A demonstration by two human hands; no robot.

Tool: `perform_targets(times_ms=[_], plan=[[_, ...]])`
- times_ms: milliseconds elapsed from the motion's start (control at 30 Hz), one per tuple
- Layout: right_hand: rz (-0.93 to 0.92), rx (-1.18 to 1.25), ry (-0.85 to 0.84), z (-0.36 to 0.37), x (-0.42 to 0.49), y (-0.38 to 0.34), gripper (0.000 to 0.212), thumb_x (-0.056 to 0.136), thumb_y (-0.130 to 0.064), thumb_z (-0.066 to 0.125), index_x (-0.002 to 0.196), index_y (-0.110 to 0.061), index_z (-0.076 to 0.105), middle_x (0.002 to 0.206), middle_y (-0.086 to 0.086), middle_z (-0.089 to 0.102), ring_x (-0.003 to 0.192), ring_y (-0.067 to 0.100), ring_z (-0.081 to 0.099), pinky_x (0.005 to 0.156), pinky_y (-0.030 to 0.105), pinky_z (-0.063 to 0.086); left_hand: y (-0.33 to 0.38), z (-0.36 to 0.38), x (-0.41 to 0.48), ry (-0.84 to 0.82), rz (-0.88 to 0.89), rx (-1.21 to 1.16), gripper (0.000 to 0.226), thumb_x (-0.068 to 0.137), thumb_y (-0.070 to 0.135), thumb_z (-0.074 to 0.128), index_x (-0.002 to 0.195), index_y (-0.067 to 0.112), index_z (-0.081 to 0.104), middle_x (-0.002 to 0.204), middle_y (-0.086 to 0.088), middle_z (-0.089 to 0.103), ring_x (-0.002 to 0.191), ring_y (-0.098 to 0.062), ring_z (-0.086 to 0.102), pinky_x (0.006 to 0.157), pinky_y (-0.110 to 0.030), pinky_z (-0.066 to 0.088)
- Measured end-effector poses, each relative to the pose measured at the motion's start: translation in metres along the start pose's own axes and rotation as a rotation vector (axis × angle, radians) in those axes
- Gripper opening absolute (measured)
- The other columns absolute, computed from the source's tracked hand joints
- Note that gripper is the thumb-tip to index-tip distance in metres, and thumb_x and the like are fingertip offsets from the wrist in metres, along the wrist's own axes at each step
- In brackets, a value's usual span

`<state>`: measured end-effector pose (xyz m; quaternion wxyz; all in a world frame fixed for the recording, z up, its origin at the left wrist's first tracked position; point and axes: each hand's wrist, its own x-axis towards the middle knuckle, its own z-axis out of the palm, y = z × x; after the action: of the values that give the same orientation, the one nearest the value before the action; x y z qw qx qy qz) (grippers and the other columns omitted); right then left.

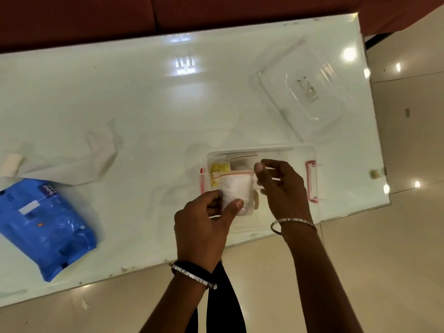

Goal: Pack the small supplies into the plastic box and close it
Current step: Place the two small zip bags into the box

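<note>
A: Left hand (201,227)?
B: Forearm reaching up from below, bangle at the wrist. Thumb and curled fingers pinched, grip closed on the near end of a small pouch.
A: Right hand (281,188)?
B: Reaching in beside it, back of hand up, bangle on wrist. Thumb and forefinger pinching the pouch's far corner.

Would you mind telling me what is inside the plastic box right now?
In the box: a yellow packet and a grey item at the back. The zip bag, held by both hands over the box, covers whatever lies beneath.
</note>
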<state>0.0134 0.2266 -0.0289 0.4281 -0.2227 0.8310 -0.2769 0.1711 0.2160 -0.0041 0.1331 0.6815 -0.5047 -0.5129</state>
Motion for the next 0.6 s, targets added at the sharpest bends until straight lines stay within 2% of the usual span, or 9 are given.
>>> perform_targets(times_ms=[67,133,200,267,333,433,533,600], plan=[[0.033,0.162,-0.221,-0.012,-0.015,-0.002,0.047,0.085,-0.056,0.064,0.119,-0.023,0.065,0.106,0.002,0.075,0.095,0.019,0.074,0.079,0.036,0.062,0.005,0.008,0.003,-0.029,0.005,0.004,0.039,0.074,0.046,0.076,0.105,0.024,0.074,0.09,0.011,0.077,0.072,0.009,0.068,0.064,0.0,0.048],[0.049,0.203,-0.335,-0.019,-0.022,0.003,0.048,0.084,-0.046,0.071,0.125,-0.021,0.062,0.108,0.006,0.075,0.096,0.022,0.075,0.079,0.04,0.063,0.007,0.014,0.005,-0.089,0.017,0.019,0.036,0.08,0.046,0.071,0.108,0.024,0.074,0.093,0.009,0.078,0.075,0.005,0.069,0.07,-0.005,0.052],[0.058,0.132,-0.268,-0.023,-0.019,0.011,0.047,0.082,-0.031,0.077,0.125,-0.017,0.062,0.106,0.009,0.075,0.093,0.026,0.075,0.08,0.046,0.063,0.007,0.018,0.005,-0.168,0.025,0.035,0.034,0.087,0.045,0.061,0.114,0.026,0.071,0.098,0.006,0.078,0.083,-0.003,0.072,0.08,-0.023,0.059],[0.104,0.122,-0.144,-0.026,-0.009,0.021,0.042,0.083,-0.019,0.078,0.121,-0.012,0.064,0.105,0.011,0.074,0.094,0.031,0.074,0.083,0.051,0.061,0.006,0.018,0.003,-0.161,0.04,0.019,0.029,0.093,0.039,0.056,0.115,0.028,0.07,0.099,0.004,0.077,0.085,-0.008,0.072,0.081,-0.031,0.06],[0.132,0.093,0.003,-0.028,0.003,0.027,0.037,0.085,-0.018,0.076,0.119,-0.01,0.064,0.108,0.012,0.073,0.094,0.031,0.072,0.085,0.049,0.06,0.003,0.016,0.002,-0.085,0.055,-0.001,0.023,0.093,0.035,0.056,0.109,0.028,0.073,0.095,0.005,0.077,0.082,-0.007,0.072,0.075,-0.031,0.061],[0.106,-0.048,0.182,-0.024,0.022,0.029,0.035,0.088,-0.017,0.073,0.121,-0.014,0.063,0.112,0.009,0.072,0.088,0.023,0.068,0.084,0.039,0.058,-0.001,0.007,0.003,0.048,0.086,0.002,0.017,0.092,0.029,0.06,0.101,0.025,0.074,0.09,0.008,0.075,0.079,-0.005,0.07,0.064,-0.027,0.061],[0.091,-0.081,0.184,-0.009,0.04,0.027,0.036,0.091,-0.009,0.066,0.126,-0.011,0.059,0.11,0.008,0.069,0.092,0.026,0.067,0.089,0.044,0.057,-0.005,-0.004,0.008,0.18,0.148,0.109,0.012,0.09,0.024,0.062,0.097,0.024,0.072,0.088,0.01,0.072,0.076,-0.004,0.066,0.055,-0.014,0.053],[0.083,-0.156,0.168,-0.001,0.05,0.028,0.035,0.093,-0.008,0.062,0.128,-0.011,0.057,0.115,0.011,0.07,0.101,0.031,0.069,0.089,0.034,0.052,-0.007,-0.01,0.013,0.222,0.167,0.167,0.011,0.088,0.022,0.064,0.098,0.022,0.07,0.089,0.007,0.068,0.076,-0.007,0.064,0.055,-0.013,0.05]])
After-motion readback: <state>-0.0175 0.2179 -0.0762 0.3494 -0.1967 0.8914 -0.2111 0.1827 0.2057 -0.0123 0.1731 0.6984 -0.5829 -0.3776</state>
